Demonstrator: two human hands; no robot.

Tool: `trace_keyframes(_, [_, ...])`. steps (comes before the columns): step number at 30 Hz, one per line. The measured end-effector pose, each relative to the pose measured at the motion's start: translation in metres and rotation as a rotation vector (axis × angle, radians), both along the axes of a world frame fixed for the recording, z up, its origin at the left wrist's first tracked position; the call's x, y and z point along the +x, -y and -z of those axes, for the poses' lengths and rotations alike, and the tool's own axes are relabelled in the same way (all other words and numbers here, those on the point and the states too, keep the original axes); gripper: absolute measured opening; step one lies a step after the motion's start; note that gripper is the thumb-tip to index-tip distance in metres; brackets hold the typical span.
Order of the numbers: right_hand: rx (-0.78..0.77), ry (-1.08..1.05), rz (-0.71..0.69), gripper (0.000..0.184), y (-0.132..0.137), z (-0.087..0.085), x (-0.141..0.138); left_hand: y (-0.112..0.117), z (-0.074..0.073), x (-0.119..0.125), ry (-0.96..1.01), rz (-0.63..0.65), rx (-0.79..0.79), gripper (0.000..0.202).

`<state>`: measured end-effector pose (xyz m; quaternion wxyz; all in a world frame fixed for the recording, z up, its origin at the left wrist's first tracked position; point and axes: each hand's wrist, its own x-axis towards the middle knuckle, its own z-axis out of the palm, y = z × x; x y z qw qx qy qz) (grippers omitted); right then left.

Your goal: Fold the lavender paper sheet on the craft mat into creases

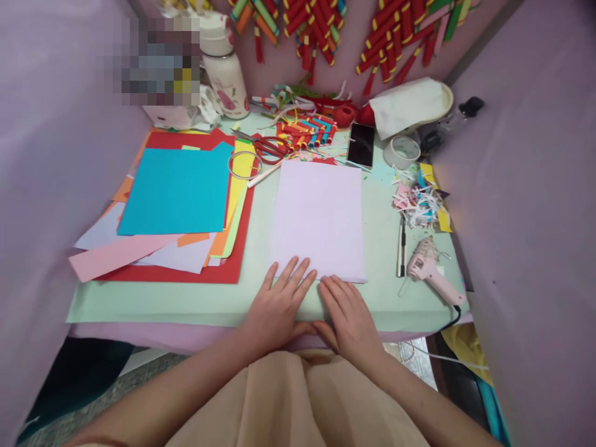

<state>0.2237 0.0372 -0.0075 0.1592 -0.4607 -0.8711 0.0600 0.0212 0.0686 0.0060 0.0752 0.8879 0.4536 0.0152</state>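
Observation:
A pale lilac sheet of paper (320, 217) lies flat on the light green tabletop, straight in front of me. My left hand (285, 299) is open with its fingers spread, the fingertips resting on the sheet's near left edge. Beside it, my right hand (347, 310) lies flat and open, its fingers side by side at the near edge of the paper. The two thumbs come close together at the table's front edge. Neither hand grips anything.
Left lies a stack of coloured paper topped by a blue sheet (177, 192). Scissors (267, 148), paper rolls (310, 131), a phone (361, 146) and a tape roll (401, 151) sit behind. Right are paper scraps (421, 198), a craft knife (401, 245) and a glue gun (433, 270).

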Motion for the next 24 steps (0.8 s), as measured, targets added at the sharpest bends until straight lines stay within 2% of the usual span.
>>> trace_keyframes(19, [-0.04, 0.01, 0.066, 0.049, -0.015, -0.003, -0.008, -0.002, 0.0, 0.001, -0.025, 0.019, 0.007, 0.096])
trace_keyframes(24, [-0.003, 0.028, 0.06, 0.047, -0.015, -0.003, -0.002, -0.003, 0.002, 0.001, -0.029, 0.017, -0.009, 0.098])
